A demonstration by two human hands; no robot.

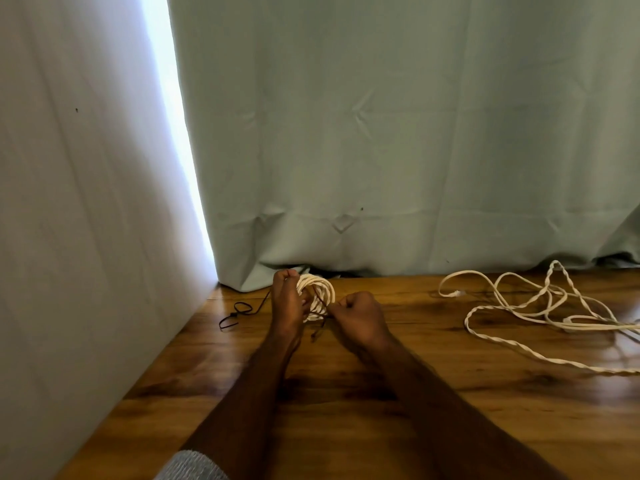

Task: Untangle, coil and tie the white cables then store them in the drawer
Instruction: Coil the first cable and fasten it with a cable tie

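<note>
Nearest to us, at the table's (346, 410) near edge, a grey sleeve (194, 467) is showing at the bottom of the view, and both bare forearms are reaching away from it toward the far edge. Further out, we are gripping a coiled white cable (317, 294) in our left hand (287, 306), the fingers curling round the bundle and holding it upright, its loops facing us. Our right hand (360, 315) is touching it from the right, fingers pinching a thin dark tie (318, 320) that is crossing the coil and dangling below it. So both hands are closing on 1 bundle, left bracing, right working the tie; we judge the tying step is under way. Toward the far left corner, a spare dark tie (235, 315) is lying loose. Well apart, by the right edge, the second white cable (540, 306) is sprawling untangled-looking but uncoiled, its long run trailing rightward out of view, nearer our right hand. No drawer is showing.
</note>
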